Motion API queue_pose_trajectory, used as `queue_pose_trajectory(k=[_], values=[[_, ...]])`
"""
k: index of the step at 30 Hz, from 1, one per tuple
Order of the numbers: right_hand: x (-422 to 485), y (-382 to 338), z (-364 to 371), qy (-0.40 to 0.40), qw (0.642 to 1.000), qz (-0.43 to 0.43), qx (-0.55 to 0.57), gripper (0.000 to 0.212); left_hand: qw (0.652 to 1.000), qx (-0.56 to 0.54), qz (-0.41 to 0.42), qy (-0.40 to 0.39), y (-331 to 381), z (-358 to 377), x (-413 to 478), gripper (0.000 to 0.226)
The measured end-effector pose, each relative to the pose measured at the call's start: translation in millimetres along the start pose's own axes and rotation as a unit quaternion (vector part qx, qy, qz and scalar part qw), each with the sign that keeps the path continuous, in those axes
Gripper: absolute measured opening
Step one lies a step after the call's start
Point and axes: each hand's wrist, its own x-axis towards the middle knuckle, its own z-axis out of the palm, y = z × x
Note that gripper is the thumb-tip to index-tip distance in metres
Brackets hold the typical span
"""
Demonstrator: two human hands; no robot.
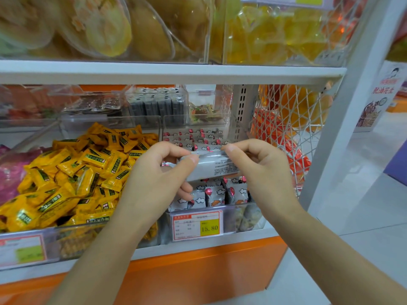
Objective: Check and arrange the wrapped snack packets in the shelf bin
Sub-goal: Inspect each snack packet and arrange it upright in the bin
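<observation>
A white wrapped snack packet (pixel 214 165) with small black print on its back is held level above a clear shelf bin (pixel 233 213). My left hand (pixel 158 172) pinches its left end between thumb and fingers. My right hand (pixel 257 164) pinches its right end. Below and behind the packet, the bin holds several white packets (pixel 217 194) printed with clouds and red balloons, standing in rows. A price tag (pixel 198 225) reading 15.80 sits on the bin's front wall.
To the left, a neighbouring bin is heaped with yellow packets (pixel 88 172), and pink packets (pixel 11 172) lie further left. A white shelf board (pixel 171 72) runs overhead. A white wire mesh panel (pixel 293 133) and an upright post (pixel 343 119) stand on the right. The base below is orange.
</observation>
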Motion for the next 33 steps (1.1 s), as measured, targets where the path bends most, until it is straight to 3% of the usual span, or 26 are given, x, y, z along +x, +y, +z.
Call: queue_pose_trajectory(k=[8, 11, 16, 19, 24, 28, 30, 33], values=[[-0.9, 0.6, 3.1, -0.017, 1.000, -0.011, 0.019, 0.019, 0.999, 0.021, 0.003, 0.042, 3.3, 0.9, -1.4, 0.020], [0.4, -1.3, 0.8, -0.061, 0.994, 0.011, 0.085, 0.017, 0.998, 0.018, 0.009, 0.057, 2.2, -0.5, 0.2, 0.019], [2.8, 0.6, -1.2, -0.159, 0.980, 0.021, 0.117, 0.050, 0.996, -0.011, -0.002, 0.086, -2.7, -3.4, 4.5, 0.017], [4.3, 2.9, -1.9, -0.136, 0.983, 0.031, 0.120, 0.044, 0.998, 0.018, 0.000, 0.052, -3.6, -1.9, 4.7, 0.022], [11.1, 10.9, -6.3, -0.093, 0.986, 0.066, 0.125, 0.018, 0.975, 0.202, 0.091, 0.026, -4.3, 6.4, 3.1, 0.050], [21.4, 15.9, -12.1, -0.035, 0.992, 0.066, 0.101, 0.016, 0.919, 0.357, 0.164, 0.040, -9.4, -1.1, 17.8, 0.057], [31.3, 19.7, -14.6, -0.006, 0.996, 0.061, 0.064, 0.018, 0.894, 0.427, 0.130, 0.031, -18.5, -4.2, 25.2, 0.060], [48.6, 24.0, -10.1, 0.015, 0.998, 0.054, 0.015, 0.017, 0.909, 0.410, 0.077, -0.001, -33.2, -2.0, 28.5, 0.063]])
